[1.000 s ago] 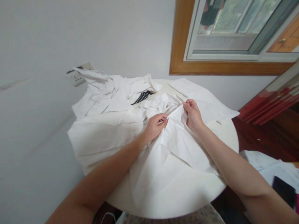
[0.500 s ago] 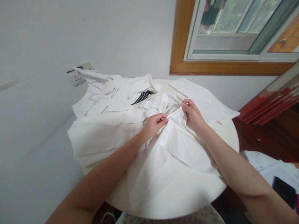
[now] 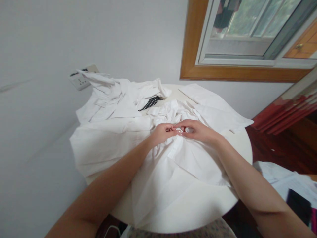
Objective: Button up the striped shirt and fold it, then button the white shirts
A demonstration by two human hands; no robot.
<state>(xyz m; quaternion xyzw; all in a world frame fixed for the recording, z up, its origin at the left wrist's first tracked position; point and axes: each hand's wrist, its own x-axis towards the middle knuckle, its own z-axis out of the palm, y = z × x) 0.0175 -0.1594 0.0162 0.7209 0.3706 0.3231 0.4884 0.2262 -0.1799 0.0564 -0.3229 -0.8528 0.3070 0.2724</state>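
A white shirt (image 3: 170, 178) lies spread and rumpled over a round table, its lower part reaching toward the near edge. My left hand (image 3: 162, 134) pinches the shirt's fabric near the middle, with thumb and fingers together. Fingertips meeting it there, my right hand (image 3: 198, 130) is closed on a small gathered bit of the same cloth. Whether a button sits between the fingertips cannot be made out. Behind my hands the shirt's upper part is bunched in folds.
Other white garments (image 3: 119, 96) lie at the back left of the table (image 3: 210, 205), and a white piece (image 3: 213, 99) at the back right. A black striped cloth (image 3: 151, 103) shows between them. A wall with a socket (image 3: 83, 82) and a window (image 3: 242, 29) stand behind.
My right hand has come down and left, from the shirt's upper right folds to my left hand's fingertips. My left hand stays nearly in place, still pinching the cloth.
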